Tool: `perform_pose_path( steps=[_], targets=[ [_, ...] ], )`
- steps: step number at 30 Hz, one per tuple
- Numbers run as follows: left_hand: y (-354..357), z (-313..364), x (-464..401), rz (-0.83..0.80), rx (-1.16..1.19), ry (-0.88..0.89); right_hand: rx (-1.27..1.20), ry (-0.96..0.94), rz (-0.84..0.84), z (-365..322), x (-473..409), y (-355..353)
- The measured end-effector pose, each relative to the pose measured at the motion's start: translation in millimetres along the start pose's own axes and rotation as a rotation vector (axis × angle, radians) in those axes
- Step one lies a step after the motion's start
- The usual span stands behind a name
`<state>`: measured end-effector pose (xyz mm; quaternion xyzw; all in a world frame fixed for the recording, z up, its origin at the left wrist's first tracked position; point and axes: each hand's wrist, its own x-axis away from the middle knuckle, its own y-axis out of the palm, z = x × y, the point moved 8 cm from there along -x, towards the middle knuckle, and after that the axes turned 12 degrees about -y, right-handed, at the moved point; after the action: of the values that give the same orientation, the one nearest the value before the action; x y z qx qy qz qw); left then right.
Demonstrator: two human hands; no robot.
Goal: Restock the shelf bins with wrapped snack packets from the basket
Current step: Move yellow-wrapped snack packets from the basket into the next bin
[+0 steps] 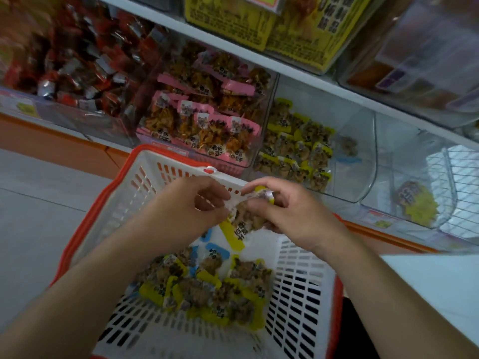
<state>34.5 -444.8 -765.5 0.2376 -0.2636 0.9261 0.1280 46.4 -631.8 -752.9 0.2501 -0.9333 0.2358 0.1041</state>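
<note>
Basket [124, 203]: white slatted plastic, orange rim, lower centre of view, taken as landmark for all places below.

Loose packets [207, 288]: heap on basket floor, mostly yellow-edged, a few blue-edged, brown contents showing through clear wrap.

Held packets [243, 221]: small bunch above the basket's far half, yellow-edged, one yellow strip hanging down toward the heap; number in the bunch too blurred to tell.

Left hand [191, 203]: above basket's far-left part, fingers curled, pinching the left edge of the held packets.

Right hand [287, 208]: above basket's far-right part, fingers curled round the top and right side of the same bunch, thumb beneath.

Pink bin [202, 117]: clear shelf bin just beyond the basket's far rim, piled high with pink-edged packets.

Yellow bin [334, 125]: clear shelf bin beyond and right of the basket, beside the pink bin; yellow-edged packets stacked along its left and front, right part bare.

Red bin [70, 60]: beyond and left of the basket, heaped with red and silver wrapped pieces.

Round bin [445, 193]: clear curved-front bin far right of the basket, one yellow-wrapped item at the bottom.

Upper shelf [259, 55]: white board above the bins, carrying yellow printed boxes [259, 19] and a clear container to the right, contents blurred.

Floor [39, 203]: pale tiles left of the basket.
</note>
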Motion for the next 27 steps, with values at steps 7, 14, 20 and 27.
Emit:
perform_pose_path(
  steps=[7,14,20,27],
  targets=[
    [15.4,16.7,0.1,-0.039,0.370,-0.043,-0.296,-0.052,0.185,6.3,-15.9,-30.7],
    [20.9,25.8,-11.4,0.184,0.254,-0.028,-0.354,0.003,0.346,36.6,-16.2,-48.0],
    [21.8,17.7,-20.7,0.313,-0.346,0.102,-0.144,0.090,0.692,79.1,-41.5,-119.8],
    [29.0,4.1,-29.4,0.312,-0.488,0.077,0.119,0.154,0.819,90.7,-123.8,-196.8]
  ],
)
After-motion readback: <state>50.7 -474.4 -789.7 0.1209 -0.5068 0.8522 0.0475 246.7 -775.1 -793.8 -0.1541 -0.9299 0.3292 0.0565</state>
